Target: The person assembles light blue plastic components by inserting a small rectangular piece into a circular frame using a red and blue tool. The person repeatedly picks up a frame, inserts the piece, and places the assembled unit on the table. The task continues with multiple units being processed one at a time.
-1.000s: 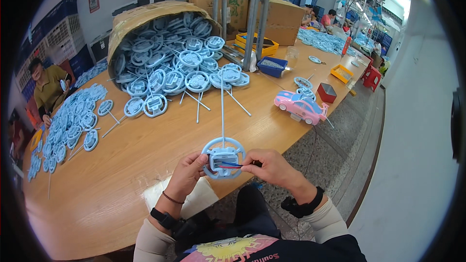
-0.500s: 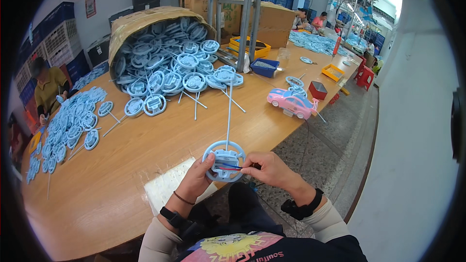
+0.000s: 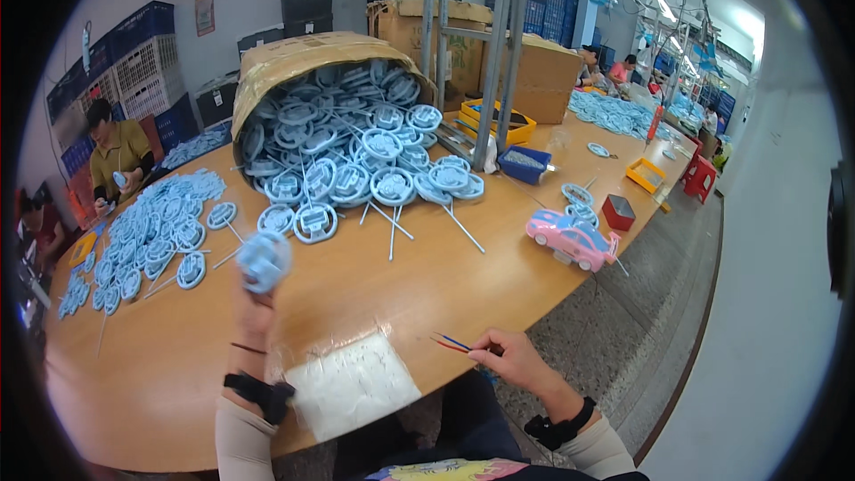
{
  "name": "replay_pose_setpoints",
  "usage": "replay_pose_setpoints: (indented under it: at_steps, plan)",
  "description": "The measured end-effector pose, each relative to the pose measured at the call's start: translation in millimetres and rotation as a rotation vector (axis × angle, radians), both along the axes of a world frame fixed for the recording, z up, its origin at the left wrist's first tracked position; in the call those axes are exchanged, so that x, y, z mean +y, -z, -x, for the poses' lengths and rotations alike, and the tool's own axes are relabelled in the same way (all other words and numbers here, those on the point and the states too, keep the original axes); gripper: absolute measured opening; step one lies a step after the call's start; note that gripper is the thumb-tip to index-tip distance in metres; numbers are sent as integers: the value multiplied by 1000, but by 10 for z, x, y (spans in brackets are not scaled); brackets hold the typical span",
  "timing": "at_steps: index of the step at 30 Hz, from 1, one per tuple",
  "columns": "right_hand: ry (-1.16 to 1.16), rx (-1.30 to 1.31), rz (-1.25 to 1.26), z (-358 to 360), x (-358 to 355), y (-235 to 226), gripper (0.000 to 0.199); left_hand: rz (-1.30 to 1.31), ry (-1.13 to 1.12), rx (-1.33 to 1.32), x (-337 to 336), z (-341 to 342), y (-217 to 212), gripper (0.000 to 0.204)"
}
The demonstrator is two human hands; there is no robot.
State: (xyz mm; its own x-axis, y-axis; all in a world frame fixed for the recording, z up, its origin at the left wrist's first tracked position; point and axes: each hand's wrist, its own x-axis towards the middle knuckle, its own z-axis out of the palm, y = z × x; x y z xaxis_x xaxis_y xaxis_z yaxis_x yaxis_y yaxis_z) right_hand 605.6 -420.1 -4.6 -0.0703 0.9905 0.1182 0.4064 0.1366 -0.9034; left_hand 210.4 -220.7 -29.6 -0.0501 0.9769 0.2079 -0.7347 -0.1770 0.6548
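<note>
My left hand [image 3: 256,313], smeared by motion, holds a light-blue toy steering wheel [image 3: 264,260] above the table, left of the middle. Its outline is blurred, and my fingers are mostly hidden by it. Over the table's near edge, my right hand [image 3: 509,358] is closed on a thin tweezer-like tool [image 3: 454,343] with one red and one blue prong. The prongs point left and touch nothing. Between my hands a whitish sheet [image 3: 356,383] lies taped to the wooden table [image 3: 427,289].
A tipped carton [image 3: 267,67] spills light-blue wheels with stems. Another pile of wheels [image 3: 160,218] lies left, near a seated person [image 3: 120,156]. At right stand a pink toy car [image 3: 570,239], a red box [image 3: 618,212], a blue bin [image 3: 524,164] and a yellow tray [image 3: 645,175].
My left hand has carried the wheel up and left, away from my right hand. The tool's prongs have come out of the wheel. The view has shifted slightly.
</note>
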Motion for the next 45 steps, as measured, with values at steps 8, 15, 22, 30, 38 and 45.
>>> replay_pose_setpoints:
  at_steps: [8, 15, 22, 30, 38, 45]
  plan:
    - [102, 286, 66, -290, 394, 340, 11, -12, 313, 353, 1181, -933, -503, 48]
    - [182, 475, 149, -358, 482, 465, 11, -568, 160, 1316, 2207, -3310, -619, 55]
    - [247, 555, 278, -361, 432, 234, 11, -550, 181, 2081, 2774, -4151, -260, 91]
    - [321, 589, 152, -313, 452, 378, 9, -958, 391, 2043, 2128, -3194, -301, 78]
    - [288, 536, 88, -415, 465, 648, 14, -1303, 202, 1975, 1411, -2112, -349, 54]
    - [358, 495, 83, -311, 487, 479, 12, -741, -675, 1686, 1731, -490, -151, 26]
